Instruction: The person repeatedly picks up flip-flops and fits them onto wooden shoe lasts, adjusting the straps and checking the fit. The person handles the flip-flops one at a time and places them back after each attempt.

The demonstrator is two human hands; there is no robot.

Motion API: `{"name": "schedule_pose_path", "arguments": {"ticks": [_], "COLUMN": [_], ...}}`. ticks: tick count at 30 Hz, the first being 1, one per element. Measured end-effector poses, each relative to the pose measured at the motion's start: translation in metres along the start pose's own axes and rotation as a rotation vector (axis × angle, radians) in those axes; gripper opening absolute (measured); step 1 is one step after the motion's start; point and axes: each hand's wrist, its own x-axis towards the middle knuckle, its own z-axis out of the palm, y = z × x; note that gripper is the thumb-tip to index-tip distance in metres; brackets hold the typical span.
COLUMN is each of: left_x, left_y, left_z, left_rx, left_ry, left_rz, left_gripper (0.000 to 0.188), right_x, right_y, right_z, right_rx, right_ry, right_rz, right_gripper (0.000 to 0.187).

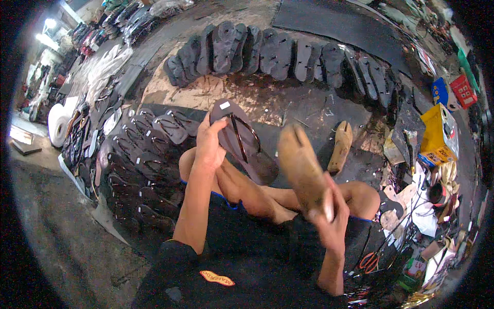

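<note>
My left hand [209,140] grips a dark brown flip-flop [260,160] near its toe end, thumb on top of the footbed. A shiny dark strap runs over that sole, and a small white label sits near the toe. In my right hand [333,219] is a tan, foot-shaped shoe last [298,157] with a slot at its toe, held by the heel end and slightly blurred. The last stands apart from the flip-flop, to its right. Beyond my right knee, a second shoe last [341,146] lies on the dark work surface.
Dark soles [225,49] stand in a curved row at the back. Strapped flip-flops [172,129] lie in rows at the left, near a white roll [60,125]. At the right are a yellow box [441,134], scraps and red-handled scissors [369,262].
</note>
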Motion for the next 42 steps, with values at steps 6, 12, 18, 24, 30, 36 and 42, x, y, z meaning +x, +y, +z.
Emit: {"name": "schedule_pose_path", "arguments": {"ticks": [6,12,18,24,30,36,42], "left_x": [-0.026,-0.066,-0.081,-0.14,-0.191,-0.225,-0.225], "left_y": [0.006,-0.015,-0.024,-0.074,-0.043,-0.027,-0.023], "left_z": [0.028,0.043,0.062,0.021,-0.012,0.008,0.013], "left_rx": [0.078,0.14,0.054,-0.301,-0.22,-0.021,-0.312], "left_ry": [-0.056,-0.194,-0.203,0.0,-0.15,-0.112,-0.205], "left_rz": [0.073,-0.09,-0.021,-0.54,-0.762,-0.778,-0.725], "left_gripper": [0.05,0.062,0.066,0.067,0.063,0.078,0.092], "right_x": [-0.022,-0.031,-0.019,-0.024,-0.062,-0.093,-0.112], "right_y": [-0.026,-0.003,0.018,0.023,0.06,0.048,0.044], "right_z": [0.023,0.064,0.076,0.082,0.047,0.058,0.04], "right_rx": [-0.363,0.335,0.097,-0.312,0.555,0.373,0.741], "right_ry": [-0.184,-0.011,0.05,-0.038,0.008,-0.283,-0.463], "right_rz": [-0.189,0.104,-0.101,-0.251,0.477,0.522,0.702], "right_gripper": [0.082,0.076,0.075,0.076,0.045,0.046,0.045]}}
